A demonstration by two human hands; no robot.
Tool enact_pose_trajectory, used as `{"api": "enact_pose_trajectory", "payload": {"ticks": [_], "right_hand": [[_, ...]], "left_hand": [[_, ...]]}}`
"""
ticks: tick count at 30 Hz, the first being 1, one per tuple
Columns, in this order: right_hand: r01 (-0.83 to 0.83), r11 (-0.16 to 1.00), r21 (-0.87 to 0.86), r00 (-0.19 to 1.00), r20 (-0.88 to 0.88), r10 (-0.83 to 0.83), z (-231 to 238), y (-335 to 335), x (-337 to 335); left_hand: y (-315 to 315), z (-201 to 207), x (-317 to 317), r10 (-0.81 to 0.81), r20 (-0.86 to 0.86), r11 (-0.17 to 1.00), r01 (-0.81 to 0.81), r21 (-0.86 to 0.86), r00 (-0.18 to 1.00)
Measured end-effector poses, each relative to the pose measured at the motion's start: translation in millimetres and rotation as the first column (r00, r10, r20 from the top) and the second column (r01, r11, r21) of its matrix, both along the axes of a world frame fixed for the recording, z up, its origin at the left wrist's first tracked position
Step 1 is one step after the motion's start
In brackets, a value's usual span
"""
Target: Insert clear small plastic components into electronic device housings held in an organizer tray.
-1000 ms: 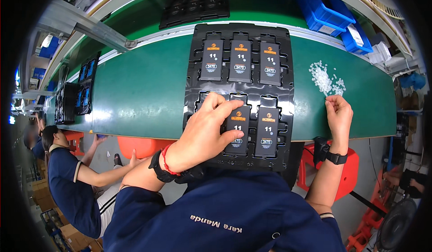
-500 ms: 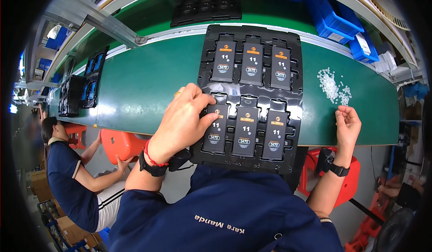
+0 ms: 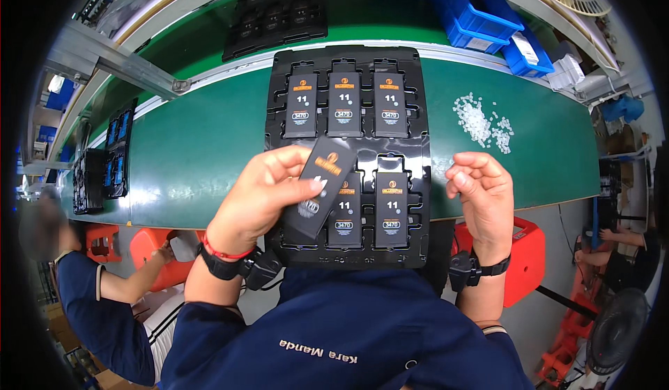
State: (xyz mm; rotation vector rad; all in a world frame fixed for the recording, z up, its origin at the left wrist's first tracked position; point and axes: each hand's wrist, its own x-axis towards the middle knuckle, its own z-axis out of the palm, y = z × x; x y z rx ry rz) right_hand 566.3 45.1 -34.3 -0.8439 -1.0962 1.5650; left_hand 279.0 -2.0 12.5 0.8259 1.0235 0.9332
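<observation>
My left hand (image 3: 247, 191) grips a flat black phone battery (image 3: 319, 188) with orange and white print, thumb across its face. The battery is tilted above the lower left slot of a black plastic tray (image 3: 376, 146). Several like batteries (image 3: 345, 104) lie in the tray's other slots, three of them along the far row. Right of the tray, my right hand (image 3: 484, 188) is raised with thumb and forefinger pinched together. Whatever is between those fingertips is too small to make out. Beyond that hand, a scatter of small translucent white pieces (image 3: 475, 119) lies on the green table (image 3: 209, 132).
Another black tray (image 3: 275, 13) sits on the green belt behind the table. Blue bins (image 3: 477, 20) stand at the back right. Stacked trays (image 3: 90, 181) and blue-marked parts (image 3: 115, 146) are at the far left. A co-worker (image 3: 104, 306) sits left, beside red stools (image 3: 150, 247).
My left hand has lifted the near-left battery out of its slot and tilted it. My right hand has moved from the white pieces toward the tray. The view has shifted slightly.
</observation>
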Motion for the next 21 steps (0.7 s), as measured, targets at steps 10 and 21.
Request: {"api": "enact_pose_trajectory", "payload": {"ticks": [10,21], "right_hand": [[-0.089,0.996,0.016,0.995,-0.038,0.09,8.5,-14.7,-23.6],[-0.102,0.995,0.009,0.995,-0.018,0.102,11.8,-16.2,-38.6]], "left_hand": [[29.5,-2.7,63.0,-0.062,0.19,0.995,0.074,-0.061,0.98],[24.2,-11.7,73.3,0.009,0.047,0.987,-0.016,0.16,0.999]]}}
